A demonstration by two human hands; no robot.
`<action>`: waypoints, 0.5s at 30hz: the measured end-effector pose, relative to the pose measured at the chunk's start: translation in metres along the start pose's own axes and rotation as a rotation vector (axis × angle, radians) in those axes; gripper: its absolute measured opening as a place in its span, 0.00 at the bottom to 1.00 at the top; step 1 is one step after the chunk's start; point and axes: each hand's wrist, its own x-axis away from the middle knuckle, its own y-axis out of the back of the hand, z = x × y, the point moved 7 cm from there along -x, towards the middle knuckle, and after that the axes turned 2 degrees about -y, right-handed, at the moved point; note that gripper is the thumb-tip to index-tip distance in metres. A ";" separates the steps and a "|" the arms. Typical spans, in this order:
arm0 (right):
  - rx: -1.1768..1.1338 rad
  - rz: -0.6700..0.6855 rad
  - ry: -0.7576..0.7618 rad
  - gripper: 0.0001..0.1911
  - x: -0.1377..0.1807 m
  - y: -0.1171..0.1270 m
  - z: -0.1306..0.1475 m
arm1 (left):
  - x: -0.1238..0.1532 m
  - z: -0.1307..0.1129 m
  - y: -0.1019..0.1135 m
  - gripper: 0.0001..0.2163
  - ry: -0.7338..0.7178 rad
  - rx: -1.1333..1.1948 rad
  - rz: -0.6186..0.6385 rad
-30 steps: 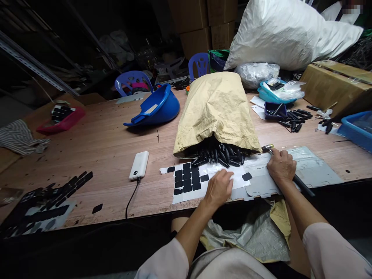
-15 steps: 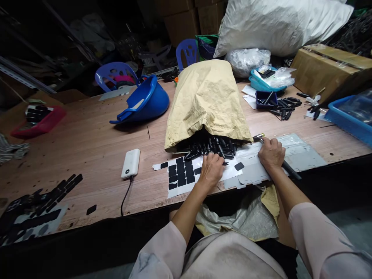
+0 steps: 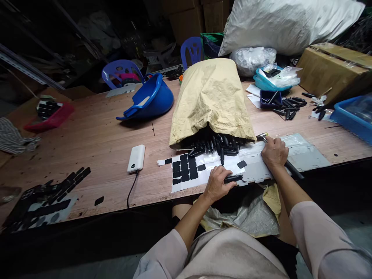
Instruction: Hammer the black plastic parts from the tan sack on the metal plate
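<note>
Currently the left hand curls around one slim black part, at 6 o'clock from the sack on the desk. The right hand grips a black-handled tool. The part looks light and rigid; grip it mid-length.

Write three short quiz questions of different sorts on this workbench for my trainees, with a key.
1. True or false: the left hand holds a black rod-shaped part while the right hand grips a black-handled tool.
2. What lies just left of the sheet of black pads? A) white power bank B) red cup C) scissors
3. What colour is the sack from whose mouth the loose black parts spill?
Key: 1 true; 2 A; 3 tan.
</note>
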 end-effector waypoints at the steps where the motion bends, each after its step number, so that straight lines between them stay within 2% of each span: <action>1: -0.005 -0.005 0.000 0.23 0.000 0.000 0.000 | 0.000 0.002 0.001 0.16 -0.010 0.019 -0.007; 6: -0.072 0.023 -0.006 0.22 -0.006 0.004 -0.002 | -0.004 0.009 -0.001 0.12 0.004 0.071 0.001; 9: -0.193 0.002 -0.031 0.23 0.003 0.020 -0.010 | -0.006 0.011 -0.003 0.10 0.051 0.097 0.010; 12: -0.407 -0.090 -0.029 0.25 0.037 0.046 -0.017 | -0.008 0.011 -0.004 0.09 0.086 0.099 0.023; 15: -0.635 -0.093 0.103 0.21 0.091 0.069 -0.006 | -0.009 0.011 -0.006 0.10 0.111 0.092 0.044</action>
